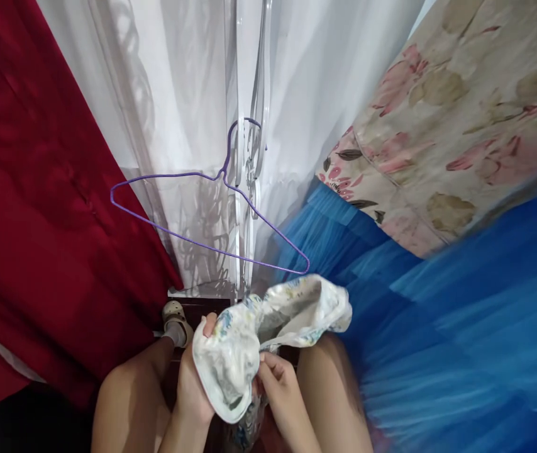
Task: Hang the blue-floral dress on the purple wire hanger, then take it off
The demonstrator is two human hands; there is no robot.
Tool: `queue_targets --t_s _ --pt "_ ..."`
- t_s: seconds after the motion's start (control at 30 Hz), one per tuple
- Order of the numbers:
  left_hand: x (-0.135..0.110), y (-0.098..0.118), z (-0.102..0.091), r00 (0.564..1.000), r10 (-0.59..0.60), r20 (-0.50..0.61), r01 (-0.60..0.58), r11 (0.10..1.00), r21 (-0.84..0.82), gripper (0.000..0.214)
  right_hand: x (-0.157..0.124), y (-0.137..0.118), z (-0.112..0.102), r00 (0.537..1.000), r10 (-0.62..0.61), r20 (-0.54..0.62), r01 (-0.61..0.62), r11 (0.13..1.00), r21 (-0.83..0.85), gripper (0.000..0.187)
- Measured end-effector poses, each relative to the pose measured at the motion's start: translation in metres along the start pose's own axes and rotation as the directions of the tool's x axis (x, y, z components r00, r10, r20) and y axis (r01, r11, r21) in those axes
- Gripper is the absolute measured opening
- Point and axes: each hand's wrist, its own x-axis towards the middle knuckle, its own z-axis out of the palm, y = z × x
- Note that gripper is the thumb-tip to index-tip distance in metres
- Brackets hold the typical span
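Note:
A small white garment (235, 358) with a blue and yellow floral print is bunched up between my hands, above my lap. My left hand (193, 384) grips its left side, thumb showing over the cloth and the other fingers hidden behind. With fingers pinched together, my right hand (278, 380) holds the garment's lower middle edge. A wide opening in the cloth faces up on the right. Beyond the garment, a purple hanger (222, 171) hangs bare by its hook from a white metal frame (239, 220).
Red cloth (37, 207) hangs at the left, and a white curtain (178, 113) covers the back. On the right are a floral cloth (419, 138) and blue tulle-like fabric (438, 327). A cream clog (174, 311) is on my left foot.

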Motion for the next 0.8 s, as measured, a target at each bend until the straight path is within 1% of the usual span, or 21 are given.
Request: queue_targets --t_s 0.07,0.1,0.13,0.2,0.23,0.3,0.33,0.37,0.4,0.43,0.47,0.5,0.53,0.57,0.6,0.63,0.67,0.7,0.73,0.77,0.8 --pt "-0.014 0.006 0.014 0.999 -0.014 0.035 0.019 0.988 -0.153 0.046 -0.007 -0.013 -0.006 0.999 -0.029 0.028 0.031 0.997 -0.076 0.039" --pt "-0.02 0.01 0.02 0.999 0.003 0.053 0.006 0.985 -0.171 0.046 -0.011 -0.023 -0.009 0.998 -0.029 0.059 0.034 0.995 -0.098 0.039" --pt "-0.025 0.014 0.026 0.996 0.038 0.082 -0.027 0.991 -0.128 0.045 -0.015 -0.035 -0.013 0.995 -0.015 0.101 0.026 0.994 -0.109 0.042" --pt "-0.029 0.023 0.034 0.979 0.135 0.153 -0.147 0.987 0.071 0.038 -0.023 -0.056 -0.019 0.978 0.033 0.208 -0.007 0.992 -0.124 0.048" --pt "-0.029 0.027 0.035 0.965 0.182 0.188 -0.219 0.956 0.196 0.031 -0.027 -0.063 -0.02 0.968 0.046 0.248 -0.014 0.991 -0.131 0.05" --pt "-0.025 0.036 0.033 0.935 0.264 0.238 -0.342 0.851 0.398 0.019 -0.033 -0.073 -0.021 0.954 0.053 0.294 -0.01 0.989 -0.145 0.049" --pt "-0.023 0.038 0.03 0.927 0.282 0.246 -0.367 0.813 0.452 0.015 -0.036 -0.076 -0.021 0.947 0.057 0.316 -0.009 0.988 -0.152 0.047" --pt "-0.021 0.039 0.025 0.929 0.268 0.256 -0.361 0.806 0.469 0.016 -0.037 -0.078 -0.022 0.937 0.064 0.343 -0.008 0.987 -0.163 0.044" --pt "-0.02 0.038 0.019 0.934 0.208 0.291 -0.326 0.83 0.452 0.022 -0.037 -0.081 -0.024 0.922 0.076 0.379 -0.006 0.983 -0.182 0.039" --pt "-0.02 0.034 0.013 0.934 0.11 0.341 -0.254 0.875 0.412 0.029 -0.035 -0.085 -0.028 0.903 0.093 0.419 -0.004 0.978 -0.207 0.035" --pt "-0.022 0.027 0.007 0.918 -0.012 0.396 -0.146 0.919 0.367 0.038 -0.033 -0.092 -0.034 0.885 0.111 0.453 -0.003 0.973 -0.231 0.03" --pt "-0.025 0.018 0.002 0.886 -0.138 0.442 -0.024 0.94 0.341 0.045 -0.029 -0.1 -0.043 0.867 0.123 0.484 0.003 0.968 -0.252 0.027" --pt "-0.029 0.007 -0.003 0.857 -0.239 0.456 0.081 0.937 0.339 0.051 -0.024 -0.111 -0.053 0.855 0.122 0.505 0.022 0.962 -0.271 0.024" --pt "-0.032 -0.002 -0.007 0.852 -0.307 0.424 0.152 0.921 0.36 0.053 -0.018 -0.124 -0.065 0.858 0.102 0.504 0.05 0.959 -0.28 0.023" --pt "-0.035 -0.01 -0.009 0.872 -0.34 0.352 0.192 0.899 0.393 0.053 -0.012 -0.138 -0.078 0.867 0.052 0.496 0.105 0.953 -0.284 0.023" --pt "-0.037 -0.015 -0.01 0.904 -0.337 0.263 0.203 0.88 0.43 0.052 -0.005 -0.154 -0.09 0.891 -0.022 0.453 0.173 0.94 -0.294 0.024" --pt "-0.037 -0.017 -0.01 0.932 -0.31 0.187 0.196 0.866 0.46 0.051 0.004 -0.171 -0.101 0.911 -0.103 0.399 0.237 0.923 -0.302 0.023" --pt "-0.035 -0.014 -0.009 0.953 -0.27 0.137 0.175 0.862 0.476 0.05 0.013 -0.187 -0.11 0.929 -0.201 0.31 0.295 0.909 -0.295 0.018" --pt "-0.032 -0.007 -0.009 0.965 -0.228 0.127 0.141 0.866 0.48 0.049 0.024 -0.203 -0.116 0.936 -0.297 0.189 0.342 0.894 -0.289 0.013" --pt "-0.028 0.002 -0.008 0.97 -0.188 0.155 0.093 0.872 0.481 0.047 0.036 -0.217 -0.118 0.918 -0.381 0.111 0.397 0.874 -0.28 0.01" --pt "-0.024 0.014 -0.008 0.971 -0.142 0.192 0.033 0.876 0.481 0.044 0.05 -0.229 -0.116 0.886 -0.459 0.071 0.46 0.846 -0.271 0.01"
